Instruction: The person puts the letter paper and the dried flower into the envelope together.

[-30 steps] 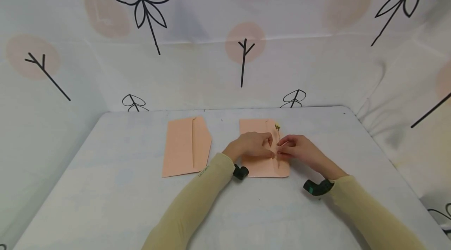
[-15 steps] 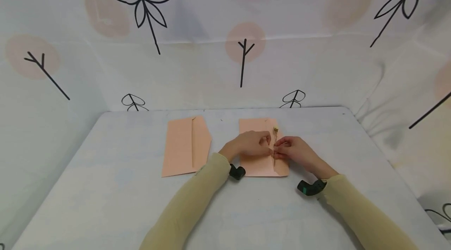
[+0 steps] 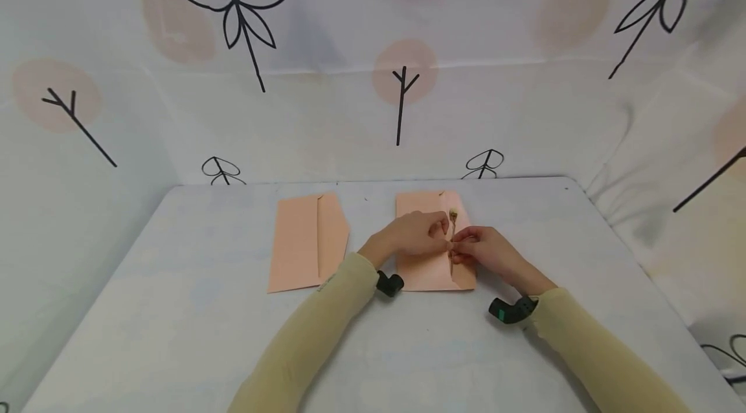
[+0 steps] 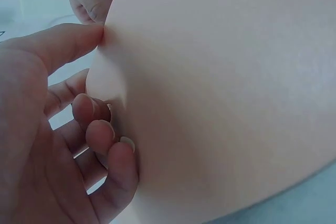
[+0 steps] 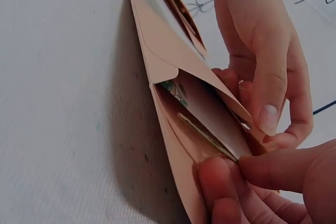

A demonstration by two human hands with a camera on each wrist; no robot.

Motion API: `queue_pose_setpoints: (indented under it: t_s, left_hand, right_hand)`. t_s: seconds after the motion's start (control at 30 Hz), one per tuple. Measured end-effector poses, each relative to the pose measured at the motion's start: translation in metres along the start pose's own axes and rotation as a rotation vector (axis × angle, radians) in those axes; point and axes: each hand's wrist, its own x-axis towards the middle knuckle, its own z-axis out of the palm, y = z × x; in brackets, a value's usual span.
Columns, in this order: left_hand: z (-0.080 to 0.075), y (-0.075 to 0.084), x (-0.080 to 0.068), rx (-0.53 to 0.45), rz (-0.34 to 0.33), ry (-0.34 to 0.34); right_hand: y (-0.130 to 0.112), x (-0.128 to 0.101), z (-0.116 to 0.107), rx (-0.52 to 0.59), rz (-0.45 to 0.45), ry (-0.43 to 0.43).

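Observation:
A pink paper envelope (image 3: 419, 274) lies on the table under both hands, its flap side to the right. My left hand (image 3: 415, 233) pinches the edge of its mouth between thumb and index finger, lifting it so that the pocket gapes. My right hand (image 3: 486, 250) pinches a dried flower (image 3: 453, 214) by its stem (image 5: 205, 136), which lies across the mouth in the right wrist view. Something with printed green leaves (image 5: 177, 91) shows inside the pocket. In the left wrist view the raised paper (image 4: 210, 87) hides most of the right hand.
A second pink envelope (image 3: 296, 241) lies to the left, its pointed flap unfolded to the right. A white cloth printed with plants (image 3: 326, 109) rises behind the white table (image 3: 192, 309). Black wrist cameras (image 3: 511, 311) sit below both hands.
My right hand has moved slightly left with the flower, bringing the stem from the flap to the envelope's mouth. The left hand has shifted slightly left and up, still on the paper.

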Motion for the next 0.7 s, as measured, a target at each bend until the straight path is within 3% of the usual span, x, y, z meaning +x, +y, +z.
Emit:
queue_pose_setpoints:
  t_s: [0.47, 0.7]
  left_hand:
    - [0.002, -0.0027, -0.0001, -0.023, 0.044, 0.009]
    - [0.003, -0.0045, 0.0, -0.031, 0.04, 0.02]
  right_hand:
    - [-0.0004, -0.0013, 0.0067, -0.123, -0.021, 0.028]
    - [0.0017, -0.0023, 0.0061, -0.085, -0.039, 0.027]
